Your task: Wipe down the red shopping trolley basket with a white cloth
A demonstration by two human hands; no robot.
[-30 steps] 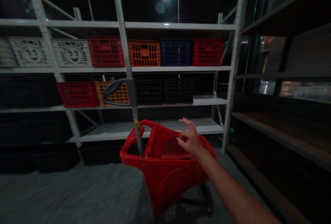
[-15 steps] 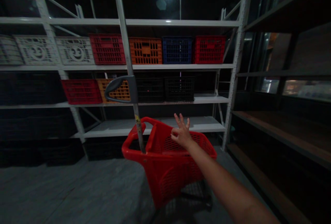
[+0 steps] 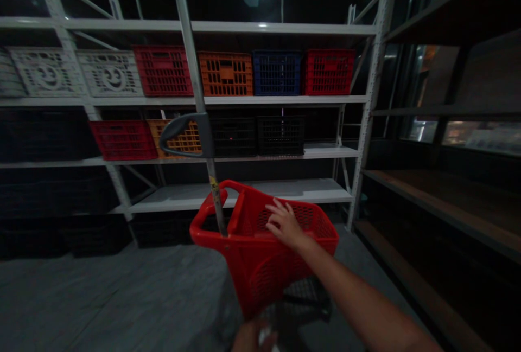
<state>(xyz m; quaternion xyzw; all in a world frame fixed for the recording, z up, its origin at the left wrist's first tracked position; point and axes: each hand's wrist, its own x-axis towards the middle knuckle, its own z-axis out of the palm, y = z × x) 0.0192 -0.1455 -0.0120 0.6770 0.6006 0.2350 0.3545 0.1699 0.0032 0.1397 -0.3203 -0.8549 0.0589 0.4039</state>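
Observation:
A red plastic shopping cart stands in front of me, with its handle toward the left. My right hand reaches over the near rim of its basket; the fingers are loosely apart and nothing is in them. Low at the bottom edge, my left hand shows only in part and is blurred. It seems closed around a small whitish thing whose kind I cannot make out. A metal pole with a grey handle rises at the cart's handle end.
White metal shelving spans the back. It carries white smiley crates, red crates, an orange crate, a blue crate and black crates. Another rack borders the right side. Grey concrete floor lies below.
My right hand has opened from a thumb-and-finger ring with the other fingers raised, and has lowered toward the basket. My left hand has come into view at the bottom.

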